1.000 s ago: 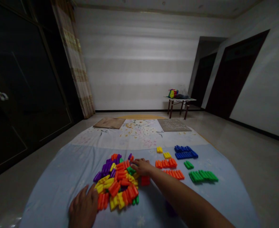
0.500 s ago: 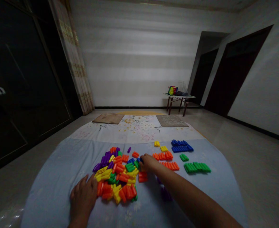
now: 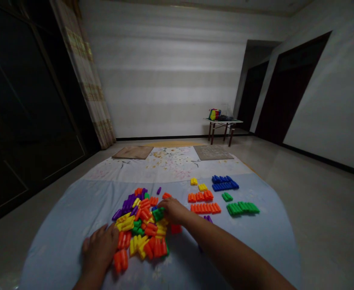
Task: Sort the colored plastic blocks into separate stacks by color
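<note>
The right hand (image 3: pixel 171 209) reached over the pile (image 3: pixel 150 229), fingers bent down behind a green piece (image 3: pixel 158 214); whether they gripped it or merely touched it, I could not tell. The left hand (image 3: pixel 100 245) lay palm down at the pile's left edge, fingers loosely spread, with nothing visibly held. The pile sat on the cloth (image 3: pixel 71 217) between the hands, with orange rows (image 3: pixel 205 208), blue rows (image 3: pixel 225 186) and a green row (image 3: pixel 243 208) to its right. The pieces looked like stiff plastic, probably light, hard to break and a little slick (the rounded ribs seemed likely to roll under a fingertip). A pinch across opposite sides seemed the surest hold.
</note>
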`<state>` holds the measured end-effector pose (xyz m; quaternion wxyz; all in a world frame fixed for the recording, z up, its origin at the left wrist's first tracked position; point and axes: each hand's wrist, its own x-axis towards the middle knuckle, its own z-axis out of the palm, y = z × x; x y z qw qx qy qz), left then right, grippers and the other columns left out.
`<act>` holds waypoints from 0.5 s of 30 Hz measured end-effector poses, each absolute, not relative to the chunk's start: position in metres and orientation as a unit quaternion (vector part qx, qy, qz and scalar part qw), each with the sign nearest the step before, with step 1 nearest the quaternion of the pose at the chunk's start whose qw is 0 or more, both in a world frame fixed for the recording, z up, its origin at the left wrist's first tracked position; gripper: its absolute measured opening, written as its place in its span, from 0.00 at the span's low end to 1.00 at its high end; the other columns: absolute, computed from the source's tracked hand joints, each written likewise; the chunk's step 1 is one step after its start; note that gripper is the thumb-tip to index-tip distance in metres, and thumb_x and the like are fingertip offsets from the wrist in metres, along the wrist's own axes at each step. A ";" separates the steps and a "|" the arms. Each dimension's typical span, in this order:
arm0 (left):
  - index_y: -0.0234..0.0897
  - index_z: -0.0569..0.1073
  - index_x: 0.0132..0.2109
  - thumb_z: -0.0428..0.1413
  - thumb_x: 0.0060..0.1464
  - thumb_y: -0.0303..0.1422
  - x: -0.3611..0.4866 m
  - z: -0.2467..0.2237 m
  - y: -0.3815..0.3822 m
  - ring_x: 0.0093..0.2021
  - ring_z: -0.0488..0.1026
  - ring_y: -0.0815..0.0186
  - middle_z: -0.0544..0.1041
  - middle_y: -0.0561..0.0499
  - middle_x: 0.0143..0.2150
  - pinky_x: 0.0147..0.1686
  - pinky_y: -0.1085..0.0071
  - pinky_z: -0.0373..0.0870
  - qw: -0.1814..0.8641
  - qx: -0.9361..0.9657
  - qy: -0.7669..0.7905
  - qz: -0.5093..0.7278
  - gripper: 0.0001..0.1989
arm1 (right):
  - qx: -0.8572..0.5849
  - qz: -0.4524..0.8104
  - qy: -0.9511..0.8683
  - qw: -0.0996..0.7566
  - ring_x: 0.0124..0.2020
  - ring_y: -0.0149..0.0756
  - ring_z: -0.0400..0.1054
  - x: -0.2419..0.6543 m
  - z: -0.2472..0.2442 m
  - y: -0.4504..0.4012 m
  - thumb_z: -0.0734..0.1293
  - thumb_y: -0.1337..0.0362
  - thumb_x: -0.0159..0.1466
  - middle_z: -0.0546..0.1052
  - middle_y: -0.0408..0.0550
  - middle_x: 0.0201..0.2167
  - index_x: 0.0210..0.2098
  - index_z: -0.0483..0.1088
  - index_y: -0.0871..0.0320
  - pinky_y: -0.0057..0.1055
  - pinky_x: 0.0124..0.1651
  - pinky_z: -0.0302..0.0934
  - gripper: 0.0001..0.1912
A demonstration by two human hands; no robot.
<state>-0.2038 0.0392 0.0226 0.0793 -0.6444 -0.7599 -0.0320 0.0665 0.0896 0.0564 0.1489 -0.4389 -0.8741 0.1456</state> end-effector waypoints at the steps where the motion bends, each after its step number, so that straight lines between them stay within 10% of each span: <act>1: 0.41 0.72 0.48 0.42 0.52 0.31 -0.202 0.026 0.041 0.53 0.65 0.57 0.71 0.45 0.53 0.52 0.54 0.55 0.079 -0.645 -0.760 -0.031 0.20 | -0.436 0.145 -0.877 0.139 0.48 0.41 0.64 0.060 0.056 0.090 0.62 0.70 0.56 0.73 0.49 0.46 0.48 0.68 0.54 0.33 0.49 0.54 0.19; 8: 0.37 0.71 0.49 0.40 0.51 0.31 -0.195 0.012 0.068 0.54 0.66 0.59 0.71 0.45 0.55 0.54 0.56 0.57 0.011 -0.710 -0.700 -0.074 0.22 | -0.464 0.132 -0.872 0.080 0.50 0.53 0.61 0.044 0.050 0.093 0.69 0.55 0.52 0.71 0.55 0.47 0.52 0.65 0.51 0.49 0.48 0.53 0.28; 15: 0.32 0.69 0.50 0.33 0.55 0.36 -0.200 0.006 0.079 0.50 0.70 0.63 0.75 0.43 0.49 0.51 0.69 0.64 -0.051 -0.661 -0.706 -0.249 0.26 | -0.465 0.142 -0.851 0.195 0.44 0.40 0.63 0.080 0.064 0.081 0.69 0.64 0.54 0.70 0.48 0.40 0.42 0.70 0.52 0.35 0.46 0.55 0.15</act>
